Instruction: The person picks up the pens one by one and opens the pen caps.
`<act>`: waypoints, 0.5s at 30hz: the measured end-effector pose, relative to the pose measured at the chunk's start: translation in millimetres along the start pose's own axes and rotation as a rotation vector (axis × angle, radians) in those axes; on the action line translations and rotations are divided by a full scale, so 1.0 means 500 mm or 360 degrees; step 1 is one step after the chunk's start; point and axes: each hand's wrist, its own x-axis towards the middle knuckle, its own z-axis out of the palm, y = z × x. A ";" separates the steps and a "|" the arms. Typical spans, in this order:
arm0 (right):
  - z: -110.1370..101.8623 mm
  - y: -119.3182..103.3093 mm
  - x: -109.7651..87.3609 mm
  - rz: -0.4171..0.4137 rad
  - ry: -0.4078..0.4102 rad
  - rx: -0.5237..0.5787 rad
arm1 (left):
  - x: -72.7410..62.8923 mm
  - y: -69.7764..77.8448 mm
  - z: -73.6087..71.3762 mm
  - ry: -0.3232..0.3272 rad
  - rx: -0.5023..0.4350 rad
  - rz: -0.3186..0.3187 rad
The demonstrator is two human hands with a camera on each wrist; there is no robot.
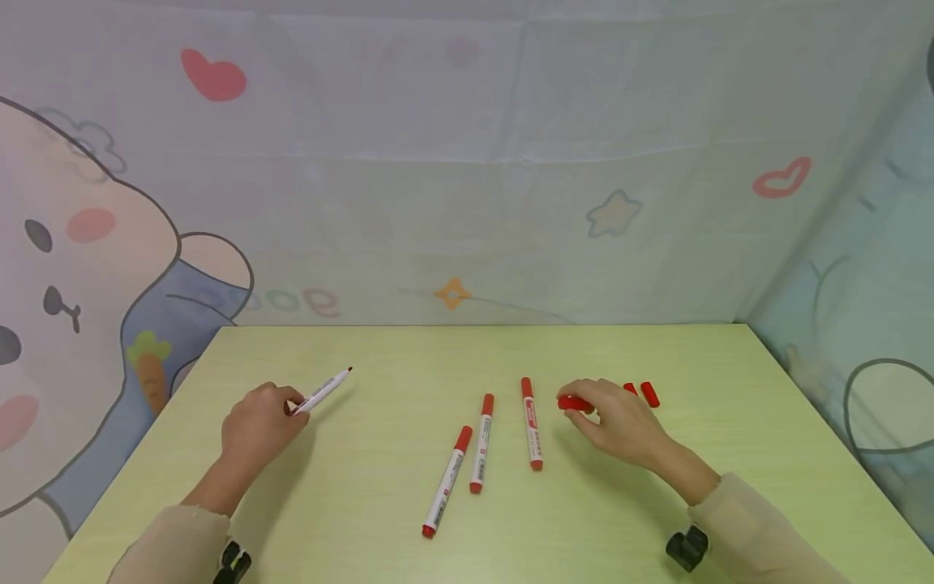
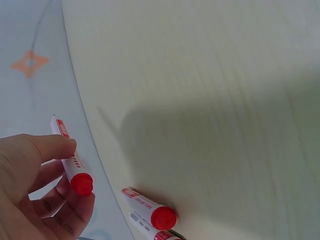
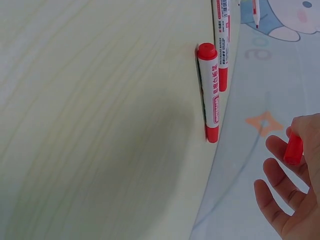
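Dim, diffuse light; soft-edged shadows on the yellow-green tabletop (image 1: pixel 357 495) below and inward of left hand (image 1: pixel 259 426) and right hand (image 1: pixel 623 422); fabric backdrop (image 1: pixel 409 105) greyish, low contrast; wrist views duller, one broad blurry shadow each.

The left wrist view's bottom edge cuts off one white marker (image 2: pixel 142 225).

One marker (image 1: pixel 322 392): in left hand (image 1: pixel 260 424)
One cap (image 1: pixel 574 403): in right hand (image 1: pixel 622 423)
Three markers (image 1: pixel 482 444): on table (image 1: pixel 372 503), between both hands
Two caps (image 1: pixel 650 394): on table, just beyond right hand
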 end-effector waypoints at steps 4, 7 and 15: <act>0.002 0.002 -0.001 -0.0012 0.0014 0.0001 | 0.000 -0.010 0.004 -0.0005 0.0013 -0.0029; 0.005 0.004 -0.003 -0.0026 0.0027 0.0005 | 0.001 -0.015 0.007 0.0006 0.0022 -0.0036; 0.005 0.004 -0.003 -0.0036 0.0014 -0.0014 | 0.003 -0.022 0.010 -0.0042 0.0046 -0.0096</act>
